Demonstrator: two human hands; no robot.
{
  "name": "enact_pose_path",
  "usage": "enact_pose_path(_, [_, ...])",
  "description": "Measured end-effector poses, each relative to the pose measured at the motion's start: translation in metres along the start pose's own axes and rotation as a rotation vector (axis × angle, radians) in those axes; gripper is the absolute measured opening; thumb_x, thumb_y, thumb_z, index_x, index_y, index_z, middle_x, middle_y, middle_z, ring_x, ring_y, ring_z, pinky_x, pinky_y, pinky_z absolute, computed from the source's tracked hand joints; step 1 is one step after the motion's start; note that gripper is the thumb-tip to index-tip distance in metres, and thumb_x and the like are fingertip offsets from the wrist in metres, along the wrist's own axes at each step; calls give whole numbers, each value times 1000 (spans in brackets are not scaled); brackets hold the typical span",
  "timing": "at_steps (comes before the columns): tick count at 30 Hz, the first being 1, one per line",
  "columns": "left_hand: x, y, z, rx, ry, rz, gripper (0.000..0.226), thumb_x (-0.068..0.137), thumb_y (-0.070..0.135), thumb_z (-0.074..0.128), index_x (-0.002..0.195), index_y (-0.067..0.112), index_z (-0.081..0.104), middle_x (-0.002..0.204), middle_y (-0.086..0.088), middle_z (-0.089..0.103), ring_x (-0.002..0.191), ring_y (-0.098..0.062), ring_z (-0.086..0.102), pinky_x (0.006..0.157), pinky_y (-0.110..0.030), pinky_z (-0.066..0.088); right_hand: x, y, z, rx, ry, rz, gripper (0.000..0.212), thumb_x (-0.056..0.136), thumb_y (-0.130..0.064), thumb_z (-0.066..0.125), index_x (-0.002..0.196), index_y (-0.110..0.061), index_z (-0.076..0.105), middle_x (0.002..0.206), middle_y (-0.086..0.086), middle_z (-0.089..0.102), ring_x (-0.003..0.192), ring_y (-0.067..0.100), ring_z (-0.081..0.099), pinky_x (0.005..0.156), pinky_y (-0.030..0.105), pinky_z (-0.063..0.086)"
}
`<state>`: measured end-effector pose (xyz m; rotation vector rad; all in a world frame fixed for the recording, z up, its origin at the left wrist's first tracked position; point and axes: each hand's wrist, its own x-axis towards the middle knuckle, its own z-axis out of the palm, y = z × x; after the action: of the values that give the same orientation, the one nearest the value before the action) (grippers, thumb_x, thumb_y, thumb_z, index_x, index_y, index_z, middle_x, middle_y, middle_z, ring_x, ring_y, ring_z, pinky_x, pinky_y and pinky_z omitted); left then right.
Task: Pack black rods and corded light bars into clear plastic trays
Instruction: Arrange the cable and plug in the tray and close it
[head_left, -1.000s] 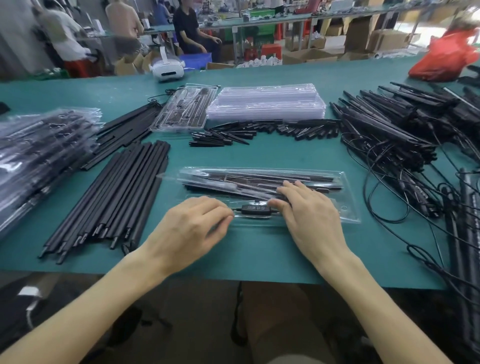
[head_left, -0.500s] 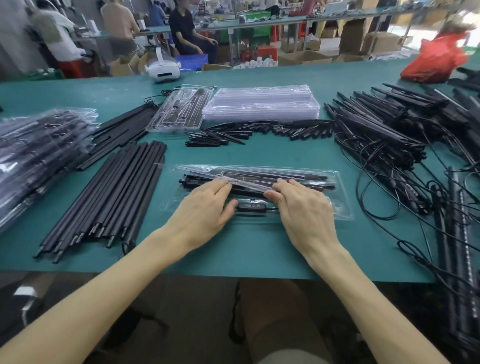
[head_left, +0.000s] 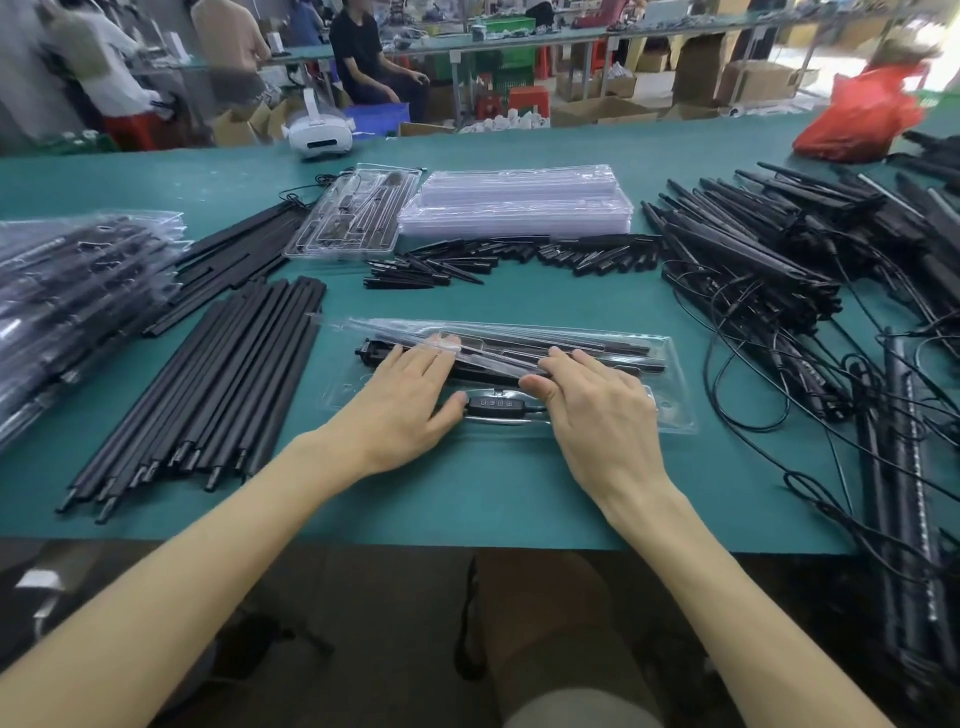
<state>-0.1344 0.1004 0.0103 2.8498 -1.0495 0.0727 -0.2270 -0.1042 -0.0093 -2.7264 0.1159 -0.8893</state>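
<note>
teal table (head_left: 467, 493) is topped by a clear plastic tray (head_left: 672, 410), pressed flat-fingered by left hand (head_left: 400, 402) and right hand (head_left: 602, 415); long black rods (head_left: 218, 384) are laid leftward, cardboard boxes (head_left: 753, 83) beyond.

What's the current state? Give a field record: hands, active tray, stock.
left hand: flat on the clear plastic tray, fingers straight, thumb beside the black inline button controller
right hand: flat on the same tray, fingers over the black bars inside
rod stock: bundle of long black rods, left of tray
light bar stock: tangled pile of black corded light bars, right of tray
empty trays: stack of clear plastic trays, far centre
surface: green table
</note>
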Motion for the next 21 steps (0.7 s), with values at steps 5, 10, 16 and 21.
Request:
enact_pose_path(5, [-4, 5, -4, -51, 25, -6, 65, 104, 42, 40, 158, 9, 23, 152, -4, 36, 141, -23, 31, 122, -46, 21, 1, 1, 0, 0, -29, 17, 44, 102, -48, 44, 111, -14, 71, 123, 2, 71, 119, 22, 63, 92, 39, 46])
enact_pose_path(10, [-5, 6, -4, -117, 32, -23, 57, 105, 39, 41, 154, 11, 33, 151, -2, 39, 139, -21, 34, 121, -45, 22, 1, 1, 0, -18, -32, 16, 46, 102, -50, 41, 108, -15, 71, 122, 2, 72, 116, 23, 64, 91, 39, 46])
enact_pose_path(16, [-6, 4, -2, -107, 13, -26, 52, 106, 39, 36, 151, 13, 38, 156, 0, 39, 145, -17, 31, 125, -43, 12, -1, 0, 0, -25, -15, -2, 43, 101, -47, 47, 104, -13, 72, 116, 4, 73, 111, 25, 66, 88, 40, 48])
enact_pose_path(21, [-6, 6, 5, -78, -47, -69, 57, 108, 42, 27, 158, 16, 25, 168, -1, 14, 156, -18, 2, 125, -45, 6, -3, 2, -1, -1, -58, 7, 41, 99, -49, 52, 108, -14, 72, 116, 2, 73, 114, 24, 64, 92, 39, 47])
